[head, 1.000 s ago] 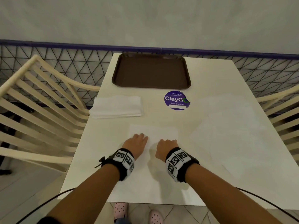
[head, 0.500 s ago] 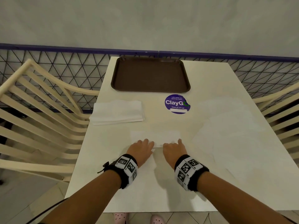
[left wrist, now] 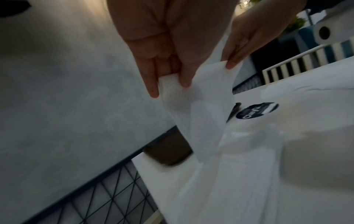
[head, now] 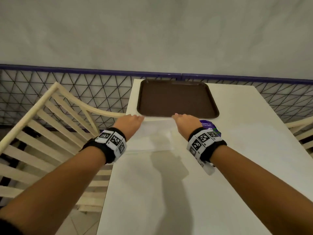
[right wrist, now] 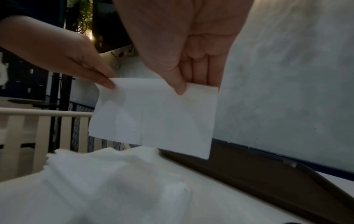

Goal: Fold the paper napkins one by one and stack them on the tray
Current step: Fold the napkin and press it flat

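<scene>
Both hands at napkin edge

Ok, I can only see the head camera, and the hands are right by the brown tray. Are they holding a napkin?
Observer: Yes. In the right wrist view the left hand and the right hand each pinch the top edge of one folded napkin.
Operator: Is it lying on the table?
Observer: No. It hangs down in the air, between the stack of napkins and the near rim of the tray.
Operator: Is it all crumpled?
Observer: No. It hangs flat, with one straight crease running down its middle.
</scene>
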The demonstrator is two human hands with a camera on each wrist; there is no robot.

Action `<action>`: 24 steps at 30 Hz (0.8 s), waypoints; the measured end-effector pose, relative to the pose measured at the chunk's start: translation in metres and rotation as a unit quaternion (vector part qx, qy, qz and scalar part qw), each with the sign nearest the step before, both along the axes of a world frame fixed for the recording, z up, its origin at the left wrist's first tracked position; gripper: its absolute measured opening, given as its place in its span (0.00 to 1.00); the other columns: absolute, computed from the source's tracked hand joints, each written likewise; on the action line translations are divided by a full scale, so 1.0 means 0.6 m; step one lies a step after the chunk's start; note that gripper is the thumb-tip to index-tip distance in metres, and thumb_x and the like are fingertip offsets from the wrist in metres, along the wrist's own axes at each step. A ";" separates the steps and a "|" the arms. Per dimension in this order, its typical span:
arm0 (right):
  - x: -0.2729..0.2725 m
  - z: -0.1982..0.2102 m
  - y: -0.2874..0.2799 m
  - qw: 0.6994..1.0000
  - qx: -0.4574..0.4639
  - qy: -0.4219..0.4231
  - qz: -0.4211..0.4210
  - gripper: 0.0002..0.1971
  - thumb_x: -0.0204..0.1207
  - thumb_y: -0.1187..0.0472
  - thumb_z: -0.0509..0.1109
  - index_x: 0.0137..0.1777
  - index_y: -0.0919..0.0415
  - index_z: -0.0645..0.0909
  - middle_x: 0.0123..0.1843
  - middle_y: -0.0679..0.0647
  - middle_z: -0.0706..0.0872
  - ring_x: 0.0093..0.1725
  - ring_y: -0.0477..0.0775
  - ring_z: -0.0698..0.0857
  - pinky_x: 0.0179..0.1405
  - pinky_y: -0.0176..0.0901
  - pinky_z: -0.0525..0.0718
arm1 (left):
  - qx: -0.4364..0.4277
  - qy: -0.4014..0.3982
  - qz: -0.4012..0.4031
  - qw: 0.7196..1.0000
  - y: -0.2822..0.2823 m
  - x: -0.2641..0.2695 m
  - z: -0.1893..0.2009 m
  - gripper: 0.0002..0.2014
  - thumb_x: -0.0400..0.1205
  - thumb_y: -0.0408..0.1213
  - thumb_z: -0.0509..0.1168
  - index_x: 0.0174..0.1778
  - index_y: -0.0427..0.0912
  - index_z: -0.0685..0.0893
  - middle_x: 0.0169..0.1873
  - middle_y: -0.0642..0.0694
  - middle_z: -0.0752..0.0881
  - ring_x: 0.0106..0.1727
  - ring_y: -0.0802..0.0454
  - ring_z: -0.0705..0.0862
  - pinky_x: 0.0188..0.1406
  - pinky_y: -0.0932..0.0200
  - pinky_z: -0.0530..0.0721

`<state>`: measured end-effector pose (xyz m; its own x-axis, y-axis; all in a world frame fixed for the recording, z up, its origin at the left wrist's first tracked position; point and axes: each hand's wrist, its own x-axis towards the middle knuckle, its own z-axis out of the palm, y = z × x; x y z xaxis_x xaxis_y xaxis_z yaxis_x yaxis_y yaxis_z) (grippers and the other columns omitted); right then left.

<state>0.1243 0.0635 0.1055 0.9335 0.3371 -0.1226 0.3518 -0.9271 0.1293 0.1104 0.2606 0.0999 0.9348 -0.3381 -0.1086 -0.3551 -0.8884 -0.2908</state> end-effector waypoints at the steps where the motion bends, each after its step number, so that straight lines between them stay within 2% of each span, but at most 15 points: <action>1: 0.012 -0.002 0.013 1.000 0.012 -0.005 0.003 0.21 0.83 0.72 0.51 0.75 0.65 0.65 0.70 0.61 0.77 0.66 0.62 0.80 0.61 0.50 0.78 | -0.012 -0.005 0.006 1.000 0.019 0.006 0.000 0.24 0.84 0.23 0.49 0.77 0.37 0.60 0.67 0.40 0.75 0.65 0.42 0.78 0.58 0.51 0.79; 2: 0.022 -0.006 0.025 1.000 0.023 -0.004 0.005 0.22 0.83 0.72 0.50 0.77 0.64 0.62 0.74 0.60 0.74 0.70 0.61 0.77 0.67 0.49 0.74 | -0.024 -0.008 0.008 1.000 0.036 0.012 -0.002 0.24 0.84 0.23 0.50 0.77 0.37 0.59 0.69 0.39 0.73 0.66 0.42 0.77 0.59 0.51 0.78; 4: 0.035 -0.018 0.045 0.999 0.038 -0.010 0.024 0.26 0.82 0.73 0.49 0.80 0.63 0.57 0.80 0.58 0.66 0.77 0.57 0.69 0.78 0.46 0.59 | -0.042 0.003 0.010 0.999 0.062 0.016 -0.012 0.27 0.84 0.24 0.51 0.79 0.38 0.56 0.74 0.40 0.68 0.70 0.43 0.73 0.62 0.51 0.77; 6: 0.042 -0.041 0.056 0.998 0.035 -0.025 0.041 0.28 0.81 0.74 0.49 0.81 0.62 0.54 0.82 0.57 0.62 0.79 0.54 0.65 0.82 0.44 0.49 | -0.037 0.026 0.008 0.999 0.075 0.013 -0.031 0.30 0.83 0.23 0.53 0.81 0.38 0.52 0.77 0.41 0.64 0.74 0.43 0.69 0.67 0.52 0.75; 9: 0.036 -0.092 0.063 0.998 0.041 0.002 0.049 0.29 0.81 0.75 0.49 0.82 0.62 0.53 0.83 0.56 0.59 0.80 0.51 0.62 0.82 0.45 0.45 | -0.027 0.076 0.007 0.997 0.080 0.004 -0.072 0.32 0.83 0.23 0.53 0.82 0.38 0.47 0.80 0.41 0.57 0.78 0.43 0.63 0.72 0.53 0.70; 11: 0.026 -0.129 0.070 0.997 0.051 0.001 0.051 0.29 0.76 0.76 0.58 0.79 0.66 0.62 0.79 0.60 0.67 0.77 0.52 0.70 0.81 0.46 0.56 | -0.021 0.111 -0.001 0.994 0.079 -0.001 -0.102 0.32 0.84 0.23 0.52 0.82 0.37 0.46 0.81 0.40 0.54 0.80 0.42 0.60 0.76 0.52 0.65; 13: 0.018 -0.148 0.075 0.996 0.072 -0.033 0.040 0.30 0.59 0.75 0.78 0.64 0.69 0.81 0.64 0.64 0.84 0.62 0.53 0.86 0.68 0.47 0.78 | -0.015 0.129 -0.017 0.991 0.078 -0.006 -0.129 0.30 0.84 0.23 0.50 0.82 0.36 0.46 0.81 0.40 0.52 0.81 0.43 0.58 0.78 0.52 0.60; 14: 0.014 -0.161 0.075 0.996 0.070 -0.027 0.040 0.29 0.57 0.76 0.79 0.62 0.70 0.82 0.62 0.65 0.85 0.60 0.54 0.87 0.65 0.48 0.80 | -0.012 0.136 -0.026 0.990 0.077 -0.009 -0.140 0.29 0.84 0.22 0.49 0.81 0.36 0.47 0.82 0.39 0.51 0.81 0.43 0.57 0.79 0.52 0.58; 15: 0.009 -0.171 0.076 0.998 0.056 -0.006 0.039 0.27 0.62 0.77 0.75 0.65 0.71 0.80 0.65 0.65 0.83 0.63 0.55 0.85 0.68 0.48 0.78 | -0.013 0.143 -0.035 0.989 0.077 -0.010 -0.150 0.29 0.85 0.22 0.47 0.81 0.35 0.47 0.82 0.40 0.51 0.81 0.43 0.55 0.79 0.52 0.55; 16: 0.005 -0.181 0.075 0.998 0.049 -0.008 0.049 0.25 0.63 0.78 0.71 0.63 0.71 0.81 0.63 0.66 0.84 0.61 0.55 0.86 0.66 0.49 0.80 | -0.016 0.148 -0.042 0.988 0.077 -0.011 -0.159 0.28 0.85 0.21 0.46 0.81 0.35 0.47 0.82 0.40 0.50 0.82 0.44 0.54 0.80 0.53 0.54; 18: 0.000 -0.195 0.070 0.998 0.037 -0.003 0.043 0.19 0.54 0.75 0.68 0.45 0.64 0.90 0.45 0.58 0.92 0.42 0.50 0.92 0.44 0.44 0.88 | -0.031 0.157 -0.044 0.986 0.078 -0.013 -0.171 0.28 0.85 0.21 0.45 0.81 0.35 0.48 0.82 0.40 0.49 0.82 0.45 0.53 0.80 0.54 0.53; 19: -0.003 -0.205 0.068 0.999 0.025 0.021 0.037 0.19 0.50 0.72 0.66 0.39 0.61 0.91 0.39 0.55 0.92 0.36 0.48 0.92 0.37 0.43 0.89 | -0.042 0.160 -0.041 0.985 0.079 -0.013 -0.176 0.28 0.85 0.21 0.45 0.81 0.35 0.48 0.82 0.41 0.49 0.82 0.46 0.53 0.80 0.54 0.53; 21: -0.004 -0.224 0.063 0.998 0.013 0.040 0.052 0.19 0.44 0.74 0.71 0.37 0.61 0.91 0.37 0.53 0.92 0.34 0.48 0.92 0.33 0.43 0.88 | -0.063 0.157 -0.038 0.985 0.084 -0.012 -0.185 0.27 0.85 0.22 0.45 0.82 0.36 0.48 0.82 0.41 0.49 0.83 0.46 0.53 0.80 0.54 0.55; 23: -0.009 -0.232 0.062 0.997 0.018 0.039 0.059 0.24 0.36 0.75 0.80 0.38 0.62 0.91 0.39 0.54 0.93 0.35 0.50 0.92 0.33 0.44 0.89 | -0.082 0.150 -0.038 0.985 0.088 -0.011 -0.194 0.27 0.85 0.22 0.46 0.82 0.36 0.49 0.82 0.41 0.49 0.83 0.47 0.53 0.79 0.55 0.57; 24: -0.012 -0.227 0.062 0.998 0.031 0.034 0.048 0.25 0.36 0.75 0.80 0.40 0.62 0.91 0.40 0.55 0.93 0.36 0.50 0.92 0.34 0.44 0.89 | -0.085 0.147 -0.035 0.985 0.089 -0.010 -0.200 0.27 0.85 0.22 0.46 0.82 0.36 0.49 0.82 0.41 0.49 0.83 0.47 0.53 0.79 0.55 0.57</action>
